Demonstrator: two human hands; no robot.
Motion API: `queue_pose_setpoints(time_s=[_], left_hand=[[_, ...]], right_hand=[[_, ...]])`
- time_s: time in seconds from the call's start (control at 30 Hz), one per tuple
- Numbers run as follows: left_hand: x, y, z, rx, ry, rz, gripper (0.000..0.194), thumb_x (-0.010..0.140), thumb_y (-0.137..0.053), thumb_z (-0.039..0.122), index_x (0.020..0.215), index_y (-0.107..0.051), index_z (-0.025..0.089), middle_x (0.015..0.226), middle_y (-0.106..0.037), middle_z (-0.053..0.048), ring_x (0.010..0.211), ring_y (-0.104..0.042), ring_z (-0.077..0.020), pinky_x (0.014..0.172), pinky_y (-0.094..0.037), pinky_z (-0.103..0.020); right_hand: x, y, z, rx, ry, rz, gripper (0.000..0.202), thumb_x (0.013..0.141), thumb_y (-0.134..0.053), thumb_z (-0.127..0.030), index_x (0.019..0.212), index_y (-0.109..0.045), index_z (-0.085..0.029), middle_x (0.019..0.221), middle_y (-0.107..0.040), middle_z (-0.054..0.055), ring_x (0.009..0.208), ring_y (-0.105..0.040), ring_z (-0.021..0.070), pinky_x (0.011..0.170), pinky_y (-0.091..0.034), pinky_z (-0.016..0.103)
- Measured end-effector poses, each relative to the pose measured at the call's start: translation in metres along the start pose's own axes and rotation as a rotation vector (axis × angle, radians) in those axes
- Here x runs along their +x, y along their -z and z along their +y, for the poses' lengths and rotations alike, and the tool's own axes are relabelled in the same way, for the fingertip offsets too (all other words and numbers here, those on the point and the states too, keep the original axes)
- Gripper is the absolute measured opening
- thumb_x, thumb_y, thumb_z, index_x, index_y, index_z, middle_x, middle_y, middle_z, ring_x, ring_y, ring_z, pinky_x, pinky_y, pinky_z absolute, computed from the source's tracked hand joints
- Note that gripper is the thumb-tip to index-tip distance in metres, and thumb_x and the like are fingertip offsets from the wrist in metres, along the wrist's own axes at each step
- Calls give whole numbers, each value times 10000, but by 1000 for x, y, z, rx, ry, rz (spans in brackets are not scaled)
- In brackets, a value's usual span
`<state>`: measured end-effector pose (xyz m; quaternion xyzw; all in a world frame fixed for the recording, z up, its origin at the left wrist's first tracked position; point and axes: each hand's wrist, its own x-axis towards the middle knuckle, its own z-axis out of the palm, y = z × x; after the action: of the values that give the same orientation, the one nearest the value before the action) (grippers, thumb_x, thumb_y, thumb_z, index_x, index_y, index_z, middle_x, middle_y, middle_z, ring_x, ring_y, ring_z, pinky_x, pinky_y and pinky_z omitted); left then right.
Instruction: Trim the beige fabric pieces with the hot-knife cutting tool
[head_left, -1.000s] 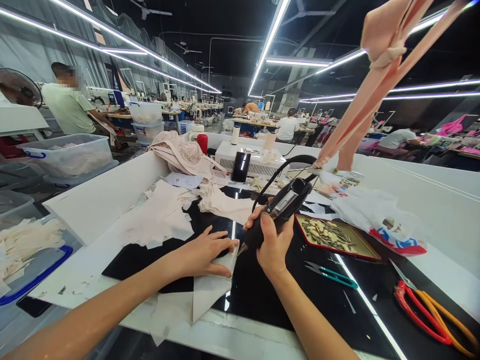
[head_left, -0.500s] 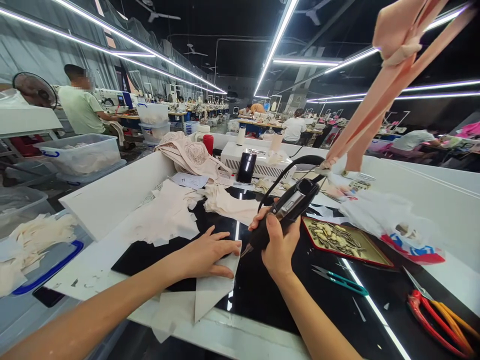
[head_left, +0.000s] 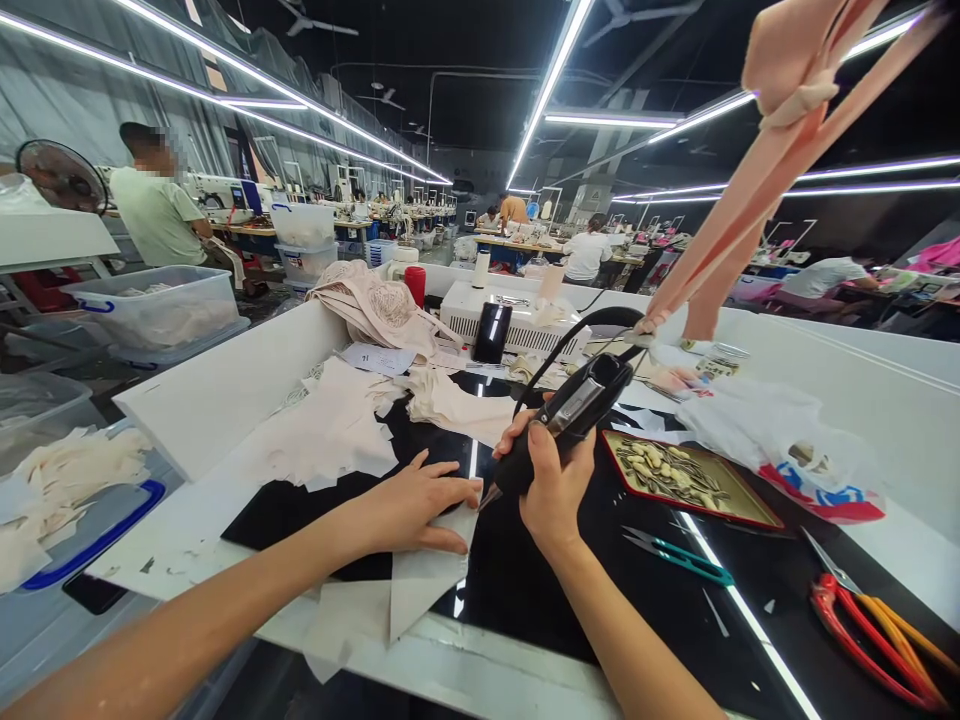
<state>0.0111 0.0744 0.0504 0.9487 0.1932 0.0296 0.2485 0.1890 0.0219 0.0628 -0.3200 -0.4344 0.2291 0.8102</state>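
My left hand [head_left: 416,505] lies flat with its fingers spread, pressing a pale fabric piece [head_left: 420,590] onto the glossy black work surface [head_left: 525,590]. My right hand [head_left: 553,490] is wrapped round a black corded handheld tool [head_left: 592,392] with a thin pointed metal tip. The tip is at the fabric's right edge, close by my left index finger; whether it touches cannot be made out. Pink fabric straps [head_left: 720,230] hang from above to the tool's upper end. Another pale piece [head_left: 349,615] lies partly under the first, over the table's front edge.
Pale fabric pieces [head_left: 326,425] are heaped at the left. Behind stand a phone [head_left: 493,333] and a white vented box [head_left: 457,315]. At right lie a tray of small pieces [head_left: 615,440], teal thread snips [head_left: 682,560], red-handled scissors [head_left: 847,610] and a plastic bag [head_left: 765,425].
The tool in my right hand has moved slightly left, bringing its tip to the fabric's edge beside my left fingertips. My left hand stays in place on the fabric.
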Motion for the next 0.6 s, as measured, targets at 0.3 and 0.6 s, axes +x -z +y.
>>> queue_pose_setpoints(time_s=[0.3,0.6], left_hand=[[1,1,0,-3,9,-15,455,903,-844,376,1294,-623,305,1570,-564,-28,1591,-297,-398,1247,-111,-790],[1,3,3,-32,22,-20,465,896,-850,340,1295,-611,314,1512,-609,-31,1584,-312,-398,1233,-107,-809]], right_hand=[[-8,-1,-5,21,-20,-33,328,916,-746,-362,1132,-514,-278,786,-652,-69,586,-624,127,572,-545,276],[-16,-3,-13,23,-58,-24,394,901,-746,-385,1200,-507,-290,797,-637,-62,591,-623,136,572,-548,292]])
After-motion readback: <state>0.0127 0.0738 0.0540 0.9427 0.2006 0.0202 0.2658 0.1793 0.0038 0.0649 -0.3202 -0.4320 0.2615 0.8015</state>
